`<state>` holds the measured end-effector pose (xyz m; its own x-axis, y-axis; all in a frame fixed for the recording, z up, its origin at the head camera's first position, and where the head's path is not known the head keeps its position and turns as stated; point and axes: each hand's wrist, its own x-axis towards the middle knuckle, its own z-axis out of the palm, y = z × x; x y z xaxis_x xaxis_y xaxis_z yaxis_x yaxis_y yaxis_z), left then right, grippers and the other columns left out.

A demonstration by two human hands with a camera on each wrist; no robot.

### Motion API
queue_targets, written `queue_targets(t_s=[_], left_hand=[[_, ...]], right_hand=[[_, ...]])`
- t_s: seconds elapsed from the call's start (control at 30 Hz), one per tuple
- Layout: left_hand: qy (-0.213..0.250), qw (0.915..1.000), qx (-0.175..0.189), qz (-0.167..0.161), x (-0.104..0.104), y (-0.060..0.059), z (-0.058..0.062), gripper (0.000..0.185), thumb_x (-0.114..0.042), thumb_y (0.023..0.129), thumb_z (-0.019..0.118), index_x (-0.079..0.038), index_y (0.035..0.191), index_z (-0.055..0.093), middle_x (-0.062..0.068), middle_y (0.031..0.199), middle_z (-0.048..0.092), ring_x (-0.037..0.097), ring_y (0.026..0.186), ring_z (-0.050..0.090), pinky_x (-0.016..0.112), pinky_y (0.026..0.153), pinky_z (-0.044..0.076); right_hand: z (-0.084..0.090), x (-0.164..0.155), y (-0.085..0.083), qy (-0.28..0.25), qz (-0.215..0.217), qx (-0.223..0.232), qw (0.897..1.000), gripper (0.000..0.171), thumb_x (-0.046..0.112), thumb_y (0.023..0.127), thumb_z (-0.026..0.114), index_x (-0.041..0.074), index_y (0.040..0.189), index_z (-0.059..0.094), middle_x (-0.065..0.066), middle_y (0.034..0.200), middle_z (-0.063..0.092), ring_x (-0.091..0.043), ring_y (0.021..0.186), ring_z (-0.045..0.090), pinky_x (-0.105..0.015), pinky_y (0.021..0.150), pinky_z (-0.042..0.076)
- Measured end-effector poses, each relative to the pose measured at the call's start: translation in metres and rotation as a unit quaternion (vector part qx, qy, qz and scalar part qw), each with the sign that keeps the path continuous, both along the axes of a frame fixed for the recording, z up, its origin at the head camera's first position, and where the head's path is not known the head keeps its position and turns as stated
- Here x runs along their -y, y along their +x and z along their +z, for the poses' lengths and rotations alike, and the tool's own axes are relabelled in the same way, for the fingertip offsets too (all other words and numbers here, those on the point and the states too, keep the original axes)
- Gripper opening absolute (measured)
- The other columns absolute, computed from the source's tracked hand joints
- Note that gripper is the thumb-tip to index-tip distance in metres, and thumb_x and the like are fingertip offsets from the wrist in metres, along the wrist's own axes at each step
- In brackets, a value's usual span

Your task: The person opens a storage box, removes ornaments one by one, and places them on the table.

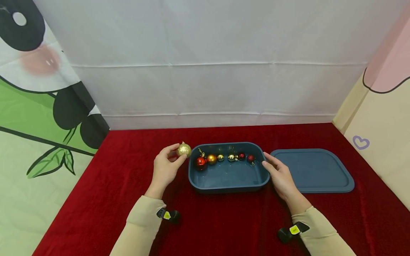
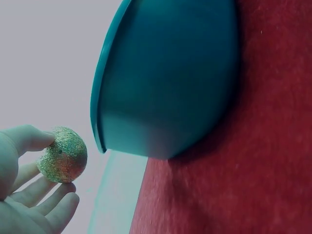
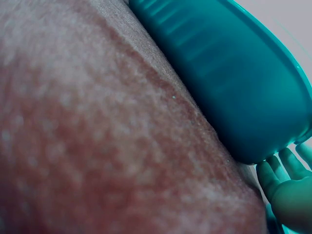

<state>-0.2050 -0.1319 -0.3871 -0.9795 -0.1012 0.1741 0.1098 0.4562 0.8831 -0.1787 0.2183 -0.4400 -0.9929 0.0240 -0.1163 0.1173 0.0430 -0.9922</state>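
My left hand (image 1: 166,167) holds a glittery gold Christmas ball (image 1: 184,150) between thumb and fingers, just left of a blue plastic box (image 1: 229,188). In the left wrist view the ball (image 2: 63,155) appears beside the box's outer wall. At the other end, my right hand (image 1: 280,176) grips the box, thumb over the rim and fingers against the end wall. Inside, along the far side, lie a shiny red ball (image 1: 201,163), an orange-gold ball (image 1: 211,159) and several smaller gold and red balls, including a dark red one (image 1: 251,159).
A flat blue lid (image 1: 314,170) lies to the right of the box, beyond my right hand. Dark red cloth (image 1: 224,227) covers the table. A white curtain (image 1: 205,89) stands behind it, with printed panels at the left and right sides.
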Motion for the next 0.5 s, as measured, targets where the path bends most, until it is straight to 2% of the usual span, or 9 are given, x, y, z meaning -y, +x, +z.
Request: queue_targets(t_s=[0.5], left_hand=[[-0.029,0.9991,0.005,0.031,0.028,0.003,-0.008,0.05,-0.017,0.084,0.071,-0.004,0.129,0.055,0.018,0.125,0.059,0.031,0.106,0.062,0.038,0.086,0.054]], right_hand=[[0.0,0.0,0.001,0.0,0.005,-0.007,1.0,0.057,0.032,0.098,0.051,0.01,0.147,0.033,-0.01,0.148,0.034,0.0,0.116,0.045,-0.01,0.09,0.043]])
